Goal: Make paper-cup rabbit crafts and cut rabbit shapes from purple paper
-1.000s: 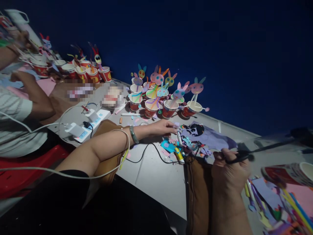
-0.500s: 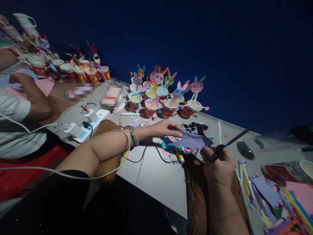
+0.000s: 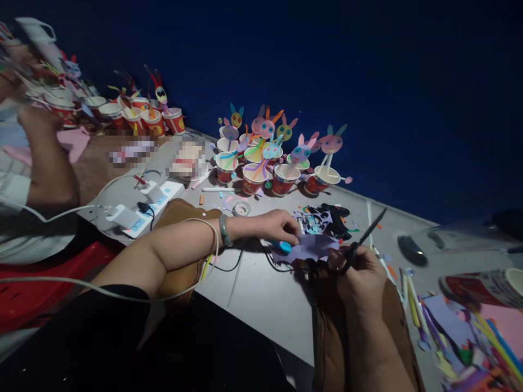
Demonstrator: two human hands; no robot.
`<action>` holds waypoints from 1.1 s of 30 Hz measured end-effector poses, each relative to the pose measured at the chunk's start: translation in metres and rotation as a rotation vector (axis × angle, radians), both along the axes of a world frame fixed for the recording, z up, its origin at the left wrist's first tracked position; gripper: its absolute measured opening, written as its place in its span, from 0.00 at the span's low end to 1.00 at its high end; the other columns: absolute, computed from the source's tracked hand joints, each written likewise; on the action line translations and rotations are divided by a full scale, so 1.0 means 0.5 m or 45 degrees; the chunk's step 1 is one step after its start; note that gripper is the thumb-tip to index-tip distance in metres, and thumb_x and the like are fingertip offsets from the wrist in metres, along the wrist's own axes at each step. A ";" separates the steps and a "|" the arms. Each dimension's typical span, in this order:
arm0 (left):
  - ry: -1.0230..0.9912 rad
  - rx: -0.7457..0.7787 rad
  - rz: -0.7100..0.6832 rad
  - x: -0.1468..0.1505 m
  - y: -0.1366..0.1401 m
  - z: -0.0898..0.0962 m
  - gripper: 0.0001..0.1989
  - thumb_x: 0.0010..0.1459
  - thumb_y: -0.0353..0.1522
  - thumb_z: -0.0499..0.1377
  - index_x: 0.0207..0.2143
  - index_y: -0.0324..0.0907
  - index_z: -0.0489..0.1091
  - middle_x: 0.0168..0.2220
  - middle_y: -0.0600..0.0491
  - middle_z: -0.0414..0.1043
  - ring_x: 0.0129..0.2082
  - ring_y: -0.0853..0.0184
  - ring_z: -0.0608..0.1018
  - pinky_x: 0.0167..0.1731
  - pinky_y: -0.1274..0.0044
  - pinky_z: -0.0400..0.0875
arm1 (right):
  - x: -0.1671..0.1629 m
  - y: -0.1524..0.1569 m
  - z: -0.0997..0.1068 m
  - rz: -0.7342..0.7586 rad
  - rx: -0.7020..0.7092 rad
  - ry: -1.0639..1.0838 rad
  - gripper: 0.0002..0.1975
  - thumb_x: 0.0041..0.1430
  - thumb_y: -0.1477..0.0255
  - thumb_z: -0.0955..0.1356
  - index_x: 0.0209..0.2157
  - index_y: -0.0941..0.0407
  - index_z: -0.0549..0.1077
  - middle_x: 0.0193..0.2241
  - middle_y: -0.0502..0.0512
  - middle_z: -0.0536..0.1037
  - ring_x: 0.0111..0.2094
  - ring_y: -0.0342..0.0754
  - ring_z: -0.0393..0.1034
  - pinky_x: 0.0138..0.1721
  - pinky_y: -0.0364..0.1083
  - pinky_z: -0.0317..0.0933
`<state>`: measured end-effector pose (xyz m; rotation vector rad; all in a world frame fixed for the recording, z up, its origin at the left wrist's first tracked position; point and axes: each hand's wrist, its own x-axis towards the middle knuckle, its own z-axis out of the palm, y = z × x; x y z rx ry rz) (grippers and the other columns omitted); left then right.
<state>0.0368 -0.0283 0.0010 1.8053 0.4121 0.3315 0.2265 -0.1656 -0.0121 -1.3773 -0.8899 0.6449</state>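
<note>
A sheet of purple paper (image 3: 314, 249) with a jagged cut edge is stretched low over the table between my hands. My left hand (image 3: 278, 224), bent at the fingers, pinches its upper left side. A pair of dark scissors (image 3: 369, 228) is in my right hand (image 3: 363, 277), blades pointing up and away to the right. The thumb of that hand meets the paper's right end. Just below my left fingers lies a bright blue object (image 3: 281, 246), its kind unclear. Paper scraps (image 3: 312, 218) are heaped beyond the sheet.
Paper cups (image 3: 255, 178) with rabbit-faced figures line the back. A power strip (image 3: 157, 209) with chargers and a white cable (image 3: 122, 296) lie left. Another person's arm (image 3: 51, 158) is far left. At right are a tipped cup (image 3: 476, 288) and coloured craft pieces (image 3: 453, 321).
The purple paper has come down and toward me. My left hand has curled its fingers and dropped slightly. The scissors have swung more upright, and the other person's arm has shifted.
</note>
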 end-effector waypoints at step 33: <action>-0.499 -0.995 0.563 -0.002 -0.026 0.051 0.07 0.52 0.29 0.63 0.25 0.34 0.70 0.20 0.53 0.72 0.20 0.74 0.74 0.26 0.80 0.71 | -0.042 -0.011 0.021 0.567 -0.355 -0.506 0.20 0.46 0.54 0.73 0.22 0.56 0.68 0.20 0.47 0.66 0.24 0.43 0.59 0.24 0.42 0.55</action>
